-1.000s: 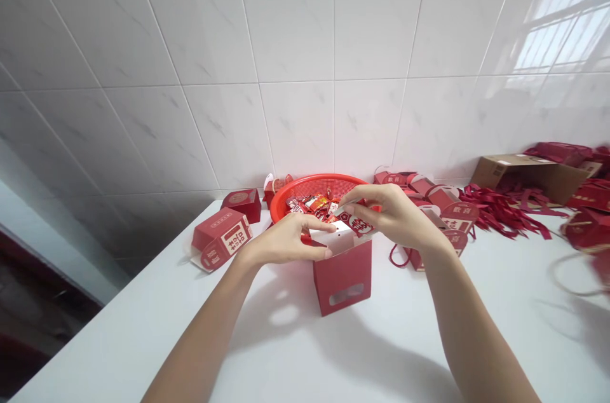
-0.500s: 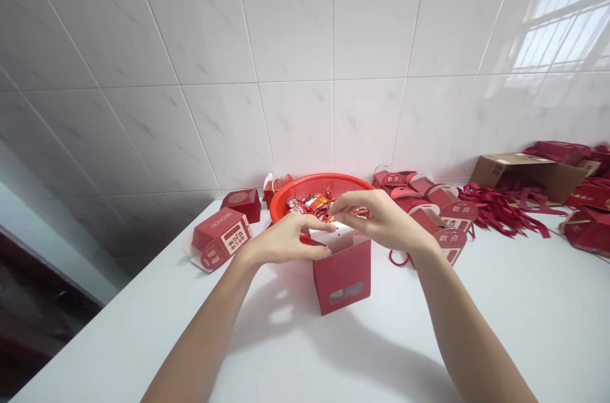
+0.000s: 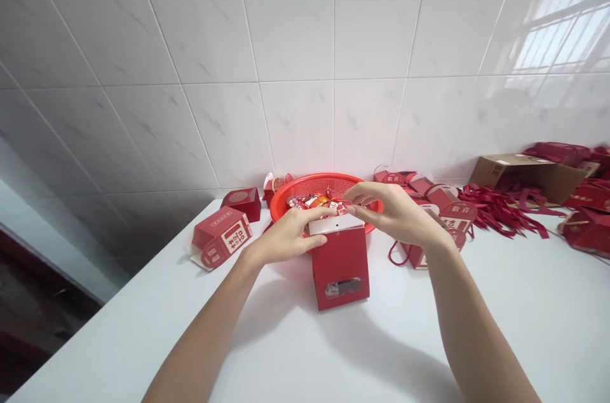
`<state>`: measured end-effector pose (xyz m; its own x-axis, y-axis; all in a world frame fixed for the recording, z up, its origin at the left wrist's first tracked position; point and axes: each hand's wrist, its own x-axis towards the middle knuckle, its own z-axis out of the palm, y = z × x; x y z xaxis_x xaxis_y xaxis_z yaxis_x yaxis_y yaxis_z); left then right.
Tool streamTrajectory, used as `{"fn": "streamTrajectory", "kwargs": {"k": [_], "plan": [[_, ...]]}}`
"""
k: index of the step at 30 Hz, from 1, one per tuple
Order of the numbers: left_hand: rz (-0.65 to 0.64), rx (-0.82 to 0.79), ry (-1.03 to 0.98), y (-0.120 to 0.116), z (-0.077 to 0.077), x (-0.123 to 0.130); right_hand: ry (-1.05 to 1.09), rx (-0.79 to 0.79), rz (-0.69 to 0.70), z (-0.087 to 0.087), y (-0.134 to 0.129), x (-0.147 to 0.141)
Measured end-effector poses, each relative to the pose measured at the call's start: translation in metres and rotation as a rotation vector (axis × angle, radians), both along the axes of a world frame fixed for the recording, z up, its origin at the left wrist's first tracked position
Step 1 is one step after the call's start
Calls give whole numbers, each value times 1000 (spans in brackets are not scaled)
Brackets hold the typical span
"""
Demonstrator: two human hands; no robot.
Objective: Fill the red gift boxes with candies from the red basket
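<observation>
Windowed box (image 3: 340,263) stands on the white table (image 3: 267,365), just in front of the red basket (image 3: 309,185); walls up, oval window (image 3: 344,287) towards the wearer. Left hand (image 3: 288,236) grips the box by its upper left part, thumb on the near side, fingers across the top. Right hand (image 3: 395,212) is bent over the top's right side, thumb and fingertips close together; cannot tell whether anything is pinched between them. Pale strip (image 3: 330,224) with a small dark hole shows along the top, above the front panel. Progress, by judgement: body formed; top apparently not fastened, so closing it looks to be what is left. Something shows in the window, too small to identify, so filling is unconfirmed. Wrapped sweets (image 3: 314,201) lie in the basket. To the left, a printed box (image 3: 222,238) lies tipped, a darker box (image 3: 242,204) behind it. To the right, a cluster of red boxes (image 3: 441,196) with a cord loop (image 3: 396,257) beside, then loose ribbons (image 3: 495,209) and an open carton (image 3: 509,163); their stage cannot be judged
</observation>
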<state>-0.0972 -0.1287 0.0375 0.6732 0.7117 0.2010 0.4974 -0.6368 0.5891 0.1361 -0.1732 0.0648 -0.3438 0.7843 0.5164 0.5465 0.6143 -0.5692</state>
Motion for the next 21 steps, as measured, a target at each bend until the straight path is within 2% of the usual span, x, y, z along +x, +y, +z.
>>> {"fn": "streamTrajectory", "kwargs": {"k": [2, 5, 8, 10, 15, 21], "plan": [[14, -1, -97, 2, 0, -1, -20, -7, -34, -1, 1, 2], [28, -40, -395, 5, 2, -4, 13, -7, -54, -2, 1, 3], [142, -27, -722, 7, 5, -7, 110, -55, -56, -2, 0, 3], [193, 5, -848, 7, 7, -8, 158, -119, -50, 0, -1, 1], [220, 90, -959, 4, 8, -2, 189, -189, 39, 1, -2, -2], [155, 2, -933, 1, 4, 5, 126, -166, 27, -3, 2, -2]]}}
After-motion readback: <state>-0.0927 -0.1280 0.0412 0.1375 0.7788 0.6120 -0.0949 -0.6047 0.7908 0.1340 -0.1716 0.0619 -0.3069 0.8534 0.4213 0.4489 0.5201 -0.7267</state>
